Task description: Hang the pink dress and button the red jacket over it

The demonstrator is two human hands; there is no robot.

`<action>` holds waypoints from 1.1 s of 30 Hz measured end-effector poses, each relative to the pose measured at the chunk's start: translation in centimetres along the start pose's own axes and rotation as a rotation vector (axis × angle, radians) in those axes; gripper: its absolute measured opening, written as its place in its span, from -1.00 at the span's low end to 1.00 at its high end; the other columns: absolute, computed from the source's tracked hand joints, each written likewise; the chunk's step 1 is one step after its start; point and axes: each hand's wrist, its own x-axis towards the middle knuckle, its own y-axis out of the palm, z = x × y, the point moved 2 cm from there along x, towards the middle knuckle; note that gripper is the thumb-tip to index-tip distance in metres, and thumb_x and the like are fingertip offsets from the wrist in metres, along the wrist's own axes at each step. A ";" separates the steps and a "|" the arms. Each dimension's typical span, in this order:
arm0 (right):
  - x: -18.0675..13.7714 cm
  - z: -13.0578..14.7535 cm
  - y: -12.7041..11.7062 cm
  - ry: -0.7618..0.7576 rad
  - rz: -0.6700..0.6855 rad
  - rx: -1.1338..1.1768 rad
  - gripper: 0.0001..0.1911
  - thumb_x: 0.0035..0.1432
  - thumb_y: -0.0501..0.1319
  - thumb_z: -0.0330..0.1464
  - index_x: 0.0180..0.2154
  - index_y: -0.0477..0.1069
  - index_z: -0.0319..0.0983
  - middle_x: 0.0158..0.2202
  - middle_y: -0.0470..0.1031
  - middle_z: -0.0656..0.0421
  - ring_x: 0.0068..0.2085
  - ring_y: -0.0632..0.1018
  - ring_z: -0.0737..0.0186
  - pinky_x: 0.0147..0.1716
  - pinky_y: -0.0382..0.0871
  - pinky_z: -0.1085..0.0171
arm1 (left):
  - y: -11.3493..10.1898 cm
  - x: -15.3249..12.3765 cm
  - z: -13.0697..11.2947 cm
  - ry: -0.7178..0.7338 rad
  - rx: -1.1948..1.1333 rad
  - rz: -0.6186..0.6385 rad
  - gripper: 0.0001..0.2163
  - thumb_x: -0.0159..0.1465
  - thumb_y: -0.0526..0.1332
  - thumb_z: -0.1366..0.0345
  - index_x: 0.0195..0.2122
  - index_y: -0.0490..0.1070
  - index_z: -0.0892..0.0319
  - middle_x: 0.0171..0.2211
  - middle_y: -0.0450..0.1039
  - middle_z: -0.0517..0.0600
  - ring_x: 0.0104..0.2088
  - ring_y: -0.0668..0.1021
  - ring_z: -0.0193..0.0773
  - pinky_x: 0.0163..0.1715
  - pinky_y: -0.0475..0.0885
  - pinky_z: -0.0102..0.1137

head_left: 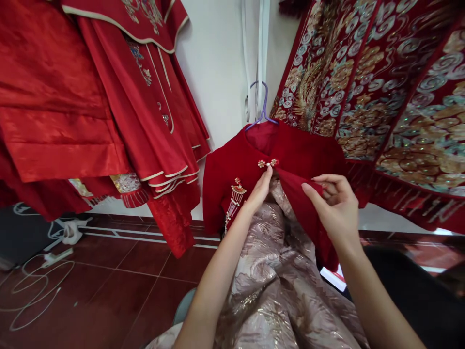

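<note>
Fingers (pixel 269 173) of two hands on one red jacket

Your two hands are both at the red jacket (pixel 298 154), which sits in the middle of your view, directly before you. Your left hand (pixel 258 191) has one fingertip touching the single clasp (pixel 273 162) at the chest — one piece with two flower-like gold ends, one to each side of your fingertip. Its other fingers are mostly hidden, so you cannot tell whether they close on anything. Your right hand (pixel 336 206) pinches the free front edge of the jacket between thumb and fingers, drawing that panel out to the right of the clasp.

You have one purple hanger (pixel 264 109) in the neckline, its hook near two white vertical strips (pixel 259 53) on the pale wall (pixel 218 63). One tasselled brooch (pixel 238 191) decorates the jacket, left of your left hand. Below both hands spreads a shiny brocade cloth (pixel 269 291), partly under the jacket's open front.

To your left hang several red garments with pale edging (pixel 123 87); they overlap too much for you to count. On your right is embroidered red cloth (pixel 363 87) with a fringed lower edge — how many pieces, you cannot tell. On the tiled floor (pixel 145 291) at left lie one white power strip (pixel 57 257) and loose white cable (pixel 36 287).
</note>
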 end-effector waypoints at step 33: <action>0.9 -6.0 11.4 -0.122 0.494 -0.076 -0.70 0.21 0.13 -0.24 -0.09 0.49 -0.22 -0.20 0.53 0.09 -0.30 0.56 0.30 -0.28 0.51 0.32 | -8.9 -4.9 1.3 0.180 -0.030 -0.421 -0.57 0.08 0.33 0.31 0.01 0.41 0.19 0.05 0.43 0.15 0.08 0.46 -0.10 0.13 0.31 -0.20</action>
